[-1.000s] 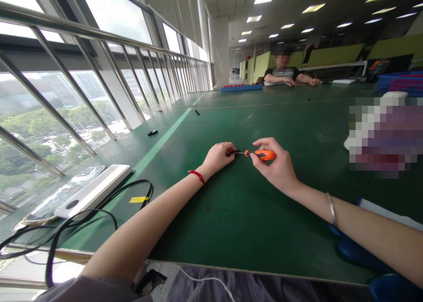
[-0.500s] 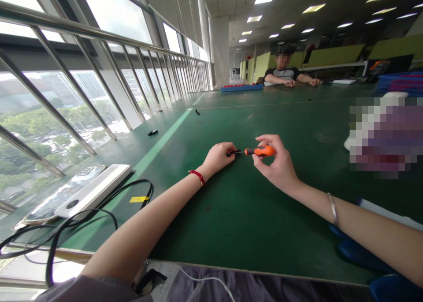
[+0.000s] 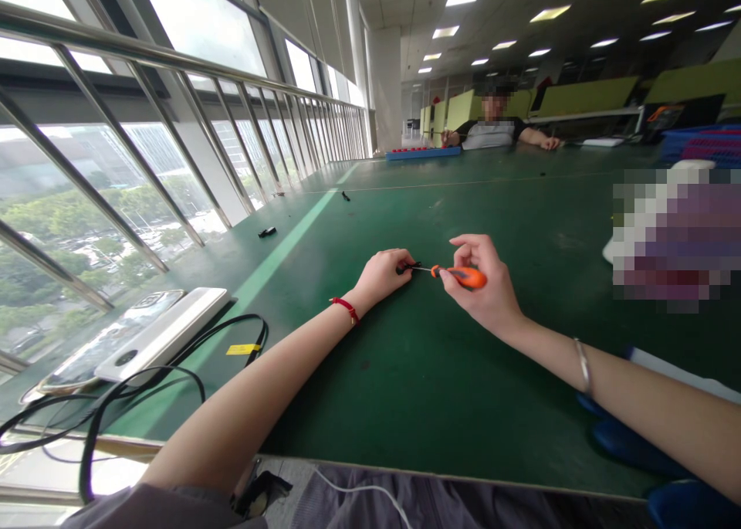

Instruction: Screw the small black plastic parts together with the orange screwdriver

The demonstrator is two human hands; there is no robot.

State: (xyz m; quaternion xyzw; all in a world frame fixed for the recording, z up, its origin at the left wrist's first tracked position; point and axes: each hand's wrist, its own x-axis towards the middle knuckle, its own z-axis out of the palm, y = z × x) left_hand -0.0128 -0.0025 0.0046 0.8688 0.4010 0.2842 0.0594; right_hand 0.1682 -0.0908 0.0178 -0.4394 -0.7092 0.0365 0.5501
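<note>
Pinching a small black part [image 3: 415,266] over the green tabletop [image 3: 405,390], the left hand [image 3: 383,271] holds it to the orange-and-black screwdriver [image 3: 470,277] gripped in the right hand [image 3: 491,291]. Screw-turning seems the step, though the contact is too small to confirm; the next twist calls for straight alignment.
</note>
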